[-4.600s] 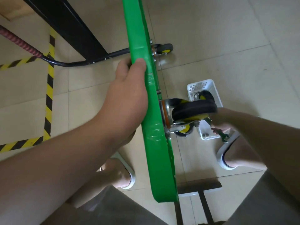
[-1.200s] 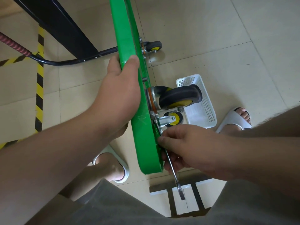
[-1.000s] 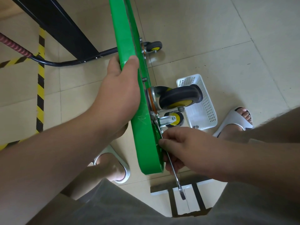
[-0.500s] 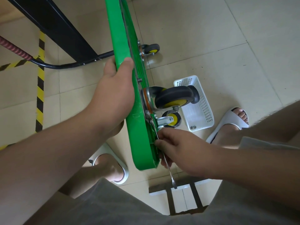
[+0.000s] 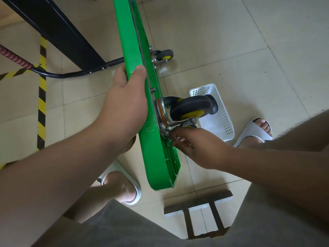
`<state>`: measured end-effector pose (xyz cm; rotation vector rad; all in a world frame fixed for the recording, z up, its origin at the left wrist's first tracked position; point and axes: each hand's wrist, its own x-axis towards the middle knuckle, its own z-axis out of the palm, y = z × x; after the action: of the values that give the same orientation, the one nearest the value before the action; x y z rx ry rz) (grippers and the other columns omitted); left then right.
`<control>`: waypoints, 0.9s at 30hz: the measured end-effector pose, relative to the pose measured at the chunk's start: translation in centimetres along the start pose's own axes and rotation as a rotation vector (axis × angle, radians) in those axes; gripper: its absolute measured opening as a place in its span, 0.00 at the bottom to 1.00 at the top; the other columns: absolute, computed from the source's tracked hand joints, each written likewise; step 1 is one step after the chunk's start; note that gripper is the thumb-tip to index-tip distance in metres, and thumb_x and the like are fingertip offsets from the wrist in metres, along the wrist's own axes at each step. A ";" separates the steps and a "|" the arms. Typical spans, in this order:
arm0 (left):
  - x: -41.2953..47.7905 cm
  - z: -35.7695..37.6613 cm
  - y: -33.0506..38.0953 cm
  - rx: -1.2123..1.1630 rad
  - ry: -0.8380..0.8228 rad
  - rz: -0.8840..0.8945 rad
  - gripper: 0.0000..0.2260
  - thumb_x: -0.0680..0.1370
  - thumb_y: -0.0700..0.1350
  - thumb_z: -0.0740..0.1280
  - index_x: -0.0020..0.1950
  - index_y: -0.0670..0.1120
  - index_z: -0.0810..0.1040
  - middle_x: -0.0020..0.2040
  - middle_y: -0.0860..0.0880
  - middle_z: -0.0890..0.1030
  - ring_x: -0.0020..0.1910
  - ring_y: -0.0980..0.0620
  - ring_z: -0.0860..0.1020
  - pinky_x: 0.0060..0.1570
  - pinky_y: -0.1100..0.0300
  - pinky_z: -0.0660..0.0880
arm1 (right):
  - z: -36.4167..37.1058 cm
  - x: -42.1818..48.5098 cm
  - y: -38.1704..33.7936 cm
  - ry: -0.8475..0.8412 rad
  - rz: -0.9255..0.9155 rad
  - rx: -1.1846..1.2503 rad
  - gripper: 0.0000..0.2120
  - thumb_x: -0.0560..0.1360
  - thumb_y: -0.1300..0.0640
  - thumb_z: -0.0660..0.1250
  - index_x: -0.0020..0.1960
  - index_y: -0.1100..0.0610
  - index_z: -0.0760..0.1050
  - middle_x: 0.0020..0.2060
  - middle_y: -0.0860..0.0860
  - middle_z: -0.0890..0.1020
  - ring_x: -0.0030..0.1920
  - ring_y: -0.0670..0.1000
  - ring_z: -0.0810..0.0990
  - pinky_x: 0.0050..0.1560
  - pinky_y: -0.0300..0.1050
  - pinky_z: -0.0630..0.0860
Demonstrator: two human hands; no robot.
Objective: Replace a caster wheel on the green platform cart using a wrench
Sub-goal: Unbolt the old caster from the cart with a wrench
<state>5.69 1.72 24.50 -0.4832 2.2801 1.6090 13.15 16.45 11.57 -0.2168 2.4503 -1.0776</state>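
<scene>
Tiled floor, cart on edge, lengthwise seemingly away

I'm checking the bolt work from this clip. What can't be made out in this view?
Head view:
- Wrench: only a sliver shows; the right hand covers the rest, including its head.
- Caster wheel bolts: too small, partly behind that hand.
- White basket: its floor is partly hidden by the wheel.
- Green platform cart: far end cut off by the top edge.
</scene>
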 end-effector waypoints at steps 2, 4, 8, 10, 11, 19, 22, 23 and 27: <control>0.0 0.0 -0.1 0.009 0.001 0.010 0.10 0.87 0.54 0.55 0.65 0.57 0.72 0.43 0.52 0.75 0.24 0.65 0.74 0.21 0.69 0.70 | -0.3 0.2 0.1 -0.006 -0.006 -0.021 0.12 0.82 0.53 0.65 0.65 0.52 0.77 0.57 0.51 0.85 0.54 0.53 0.83 0.57 0.54 0.80; 0.0 0.0 -0.1 -0.004 -0.010 -0.004 0.09 0.87 0.55 0.55 0.63 0.58 0.72 0.44 0.52 0.76 0.26 0.64 0.76 0.22 0.68 0.72 | -0.7 0.2 0.2 -0.030 0.002 -0.052 0.12 0.82 0.53 0.65 0.65 0.52 0.77 0.56 0.52 0.85 0.54 0.54 0.83 0.58 0.55 0.79; 0.1 -0.1 0.0 -0.024 -0.035 -0.018 0.09 0.87 0.55 0.56 0.63 0.58 0.73 0.44 0.51 0.77 0.33 0.58 0.78 0.24 0.67 0.74 | -1.8 -0.6 -0.1 -0.141 0.049 -0.149 0.13 0.83 0.49 0.64 0.63 0.53 0.78 0.53 0.51 0.84 0.48 0.50 0.82 0.55 0.51 0.80; 0.1 -0.1 0.0 0.000 -0.033 -0.011 0.09 0.87 0.55 0.56 0.63 0.57 0.73 0.43 0.51 0.76 0.29 0.60 0.76 0.23 0.68 0.73 | -2.1 -1.4 -0.4 -0.204 0.083 -0.153 0.12 0.83 0.48 0.63 0.60 0.53 0.79 0.50 0.49 0.85 0.46 0.48 0.83 0.53 0.49 0.80; 0.2 -0.1 0.0 0.000 -0.036 -0.015 0.09 0.86 0.55 0.56 0.62 0.57 0.74 0.43 0.49 0.77 0.31 0.58 0.77 0.26 0.67 0.76 | -2.2 -1.8 -0.6 -0.229 0.106 -0.127 0.12 0.83 0.47 0.63 0.58 0.53 0.80 0.48 0.49 0.85 0.45 0.48 0.84 0.53 0.49 0.81; 0.4 -0.1 -0.3 -0.042 -0.059 -0.035 0.08 0.85 0.56 0.57 0.60 0.60 0.75 0.52 0.46 0.81 0.46 0.47 0.80 0.54 0.42 0.82 | -2.3 -3.5 -3.3 -0.254 0.332 0.429 0.10 0.83 0.53 0.64 0.55 0.58 0.79 0.43 0.54 0.87 0.39 0.50 0.88 0.42 0.43 0.85; 0.3 -0.1 -0.4 -0.045 -0.072 -0.043 0.09 0.85 0.57 0.57 0.62 0.60 0.75 0.54 0.45 0.82 0.46 0.47 0.80 0.52 0.44 0.83 | -2.2 -3.0 -3.5 -0.247 0.316 0.421 0.09 0.83 0.53 0.63 0.55 0.57 0.80 0.43 0.55 0.87 0.40 0.51 0.88 0.45 0.47 0.86; 0.3 -0.1 -0.4 -0.045 -0.073 -0.041 0.10 0.85 0.57 0.57 0.63 0.60 0.75 0.54 0.45 0.82 0.46 0.47 0.80 0.52 0.44 0.83 | -2.2 -2.9 -3.6 -0.238 0.311 0.422 0.10 0.84 0.53 0.63 0.55 0.57 0.80 0.43 0.55 0.87 0.40 0.51 0.88 0.45 0.47 0.86; 0.5 -0.2 -0.4 -0.009 -0.063 -0.018 0.10 0.86 0.56 0.57 0.64 0.59 0.74 0.46 0.48 0.79 0.39 0.54 0.79 0.36 0.60 0.82 | -2.3 -2.6 -3.6 -0.203 0.302 0.438 0.10 0.83 0.52 0.64 0.57 0.57 0.79 0.43 0.56 0.87 0.39 0.51 0.88 0.44 0.45 0.86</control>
<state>5.44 1.36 24.01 -0.4469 2.2169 1.6042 14.28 16.31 16.46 0.1699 1.9338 -1.3413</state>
